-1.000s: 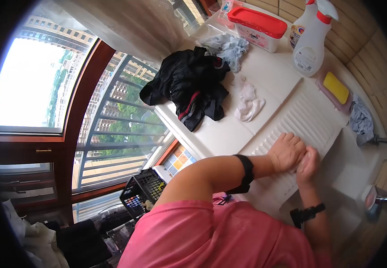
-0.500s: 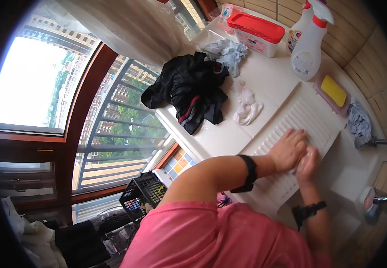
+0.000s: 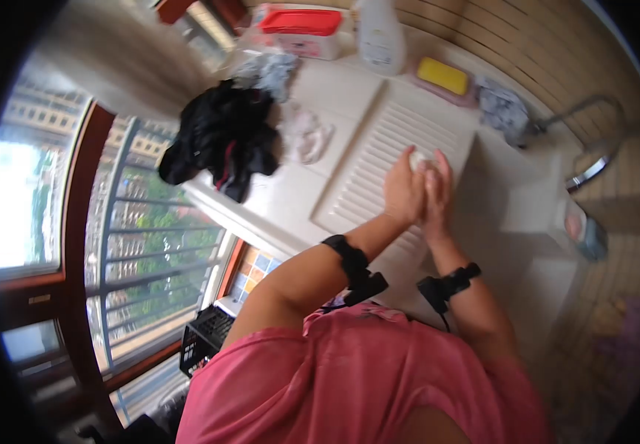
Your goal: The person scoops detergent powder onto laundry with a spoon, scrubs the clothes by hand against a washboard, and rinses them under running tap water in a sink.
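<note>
My left hand (image 3: 404, 191) and my right hand (image 3: 437, 192) are pressed together over the ribbed washboard (image 3: 383, 159) of the white sink. A small bit of white, wet-looking cloth (image 3: 419, 157) shows between the fingertips; most of it is hidden in the closed palms. Left of the washboard, a pale pinkish cloth (image 3: 306, 137) lies on the white counter. Beyond it are a black garment with red trim (image 3: 224, 133) and a light grey-blue cloth (image 3: 272, 72) in crumpled heaps.
At the back stand a red-lidded box (image 3: 305, 33) and a white spray bottle (image 3: 380, 41). A yellow block (image 3: 442, 75) sits in a pinkish tray, beside a grey cloth (image 3: 503, 109). The sink basin (image 3: 512, 185) and a chrome faucet (image 3: 590, 174) are on the right.
Both hands have lifted from rubbing level on the washboard and come palm to palm, with white cloth showing between them. The camera view has shifted, so the counter things appear further left and higher.
</note>
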Tool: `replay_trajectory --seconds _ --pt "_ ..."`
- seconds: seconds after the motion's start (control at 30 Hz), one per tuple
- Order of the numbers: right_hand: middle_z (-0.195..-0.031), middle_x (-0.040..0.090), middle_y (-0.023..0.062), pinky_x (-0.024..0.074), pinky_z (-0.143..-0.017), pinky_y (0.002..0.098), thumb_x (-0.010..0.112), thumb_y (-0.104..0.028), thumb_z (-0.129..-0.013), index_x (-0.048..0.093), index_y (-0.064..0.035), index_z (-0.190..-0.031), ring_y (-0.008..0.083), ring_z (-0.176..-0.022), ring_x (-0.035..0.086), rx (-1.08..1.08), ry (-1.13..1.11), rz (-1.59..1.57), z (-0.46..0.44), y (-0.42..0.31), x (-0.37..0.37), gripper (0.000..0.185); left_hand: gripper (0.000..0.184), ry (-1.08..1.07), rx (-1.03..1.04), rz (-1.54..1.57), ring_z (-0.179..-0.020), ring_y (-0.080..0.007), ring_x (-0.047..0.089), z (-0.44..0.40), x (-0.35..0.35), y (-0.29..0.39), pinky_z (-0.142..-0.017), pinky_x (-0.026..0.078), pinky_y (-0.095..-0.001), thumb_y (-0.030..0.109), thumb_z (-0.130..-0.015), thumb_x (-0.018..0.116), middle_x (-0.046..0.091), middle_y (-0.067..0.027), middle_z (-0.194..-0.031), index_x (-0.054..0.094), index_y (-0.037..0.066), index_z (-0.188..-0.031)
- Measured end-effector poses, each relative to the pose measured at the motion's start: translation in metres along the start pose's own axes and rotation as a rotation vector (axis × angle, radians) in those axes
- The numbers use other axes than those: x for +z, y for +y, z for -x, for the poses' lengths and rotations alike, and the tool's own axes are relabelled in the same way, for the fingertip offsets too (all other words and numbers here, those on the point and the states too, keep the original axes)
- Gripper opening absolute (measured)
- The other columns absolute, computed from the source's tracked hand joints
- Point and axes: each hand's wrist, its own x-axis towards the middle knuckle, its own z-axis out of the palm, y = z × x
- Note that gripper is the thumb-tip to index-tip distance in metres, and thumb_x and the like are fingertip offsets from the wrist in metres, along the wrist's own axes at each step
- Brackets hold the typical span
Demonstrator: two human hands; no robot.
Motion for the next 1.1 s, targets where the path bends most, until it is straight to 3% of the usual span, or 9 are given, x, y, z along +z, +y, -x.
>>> replay_trajectory --seconds 0.13,0.2,0.33,0.4,0.47,0.6,0.73,0.93,1.1 --pt "-0.132 0.056 0.0235 0.0454 -0.103 0.0431 0.067 -0.037 -0.096 0.045 0.0009 -0.142 0.0362 -0.120 0.057 -0.244 0.059 0.240 0.008 -0.025 -0.037 0.064 0.060 -0.291 -0.486 0.664 -0.099 -0.0258 0.064 0.015 -0.002 0.065 -0.081 0.055 -0.0381 0.060 -0.103 0.044 0.063 -0.0150 -0.113 0.052 0.008 -0.132" --pt "-0.117 0.063 0.0218 0.0519 -0.090 0.0410 0.072 -0.036 -0.094 0.050 0.0007 -0.132 0.0334 -0.104 0.065 -0.357 0.141 0.320 0.010 -0.029 -0.056 0.057 0.063 -0.375 -0.514 0.712 -0.080 -0.0183 0.065 0.020 0.020 0.065 -0.063 0.053 -0.0343 0.070 -0.098 0.043 0.064 -0.0065 -0.089 0.058 0.010 -0.109" --pt "-0.096 0.068 0.0177 0.0541 -0.077 0.0387 0.072 -0.034 -0.094 0.054 -0.0009 -0.117 0.0310 -0.086 0.069 -0.283 0.194 0.273 0.021 -0.054 -0.093 0.044 0.066 -0.461 -0.514 0.565 -0.072 -0.0193 0.062 0.031 0.043 0.105 -0.055 0.048 -0.0347 0.072 -0.098 0.040 0.063 -0.0070 -0.082 0.058 0.010 -0.111" --pt "-0.089 0.068 0.0169 0.0542 -0.073 0.0379 0.072 -0.034 -0.094 0.055 -0.0013 -0.112 0.0306 -0.081 0.069 -0.297 0.247 0.301 0.023 -0.056 -0.109 0.041 0.059 -0.495 -0.559 0.562 -0.080 -0.0234 0.063 0.037 0.054 0.118 -0.062 0.051 -0.0382 0.064 -0.098 0.050 0.065 -0.0108 -0.092 0.058 0.008 -0.116" --pt "-0.087 0.067 0.0179 0.0541 -0.072 0.0386 0.069 -0.033 -0.096 0.057 -0.0011 -0.105 0.0333 -0.080 0.068 -0.210 0.283 0.183 0.027 -0.062 -0.121 0.035 0.049 -0.442 0.139 -0.166 -0.097 -0.0282 0.064 0.041 0.075 0.100 -0.076 0.053 -0.0424 0.048 -0.097 0.058 0.065 -0.0151 -0.106 0.058 0.006 -0.122" --pt "-0.086 0.066 0.0167 0.0537 -0.068 0.0396 0.064 -0.022 -0.097 0.058 -0.0012 -0.096 0.0334 -0.076 0.066 -0.148 0.282 0.175 0.026 -0.068 -0.148 0.021 0.043 -0.366 0.273 0.199 -0.085 -0.0257 0.063 0.042 0.109 0.086 -0.073 0.051 -0.0356 0.039 -0.096 0.055 0.066 -0.0127 -0.099 0.067 0.002 -0.112" --pt "-0.081 0.061 0.0157 0.0509 -0.061 0.0388 0.056 0.000 -0.089 0.058 -0.0006 -0.086 0.0312 -0.070 0.062 -0.446 0.289 0.369 0.016 -0.054 -0.173 0.004 0.037 -0.353 -0.263 0.430 -0.081 -0.0264 0.063 0.053 0.107 0.142 -0.074 0.052 -0.0362 0.033 -0.093 0.055 0.068 -0.0132 -0.090 0.070 0.000 -0.101" --pt "-0.075 0.062 0.0032 0.0494 -0.067 0.0345 0.053 -0.020 -0.095 0.064 0.0016 -0.084 0.0110 -0.074 0.059 0.123 0.146 -0.184 0.018 -0.047 -0.201 0.027 0.040 -0.418 -0.044 0.284 -0.075 -0.0265 0.065 0.042 0.133 0.112 -0.075 0.052 -0.0366 0.037 -0.094 0.057 0.068 -0.0137 -0.081 0.071 0.000 -0.094" --pt "-0.078 0.066 0.0157 0.0510 -0.075 0.0394 0.051 -0.035 -0.101 0.066 0.0034 -0.089 0.0263 -0.079 0.066 0.363 0.091 0.031 -0.003 -0.012 -0.242 0.043 0.056 -0.531 -0.116 0.062 -0.081 -0.0219 0.069 0.044 0.125 0.114 -0.065 0.055 -0.0351 0.053 -0.093 0.063 0.068 -0.0128 -0.089 0.066 0.000 -0.110"
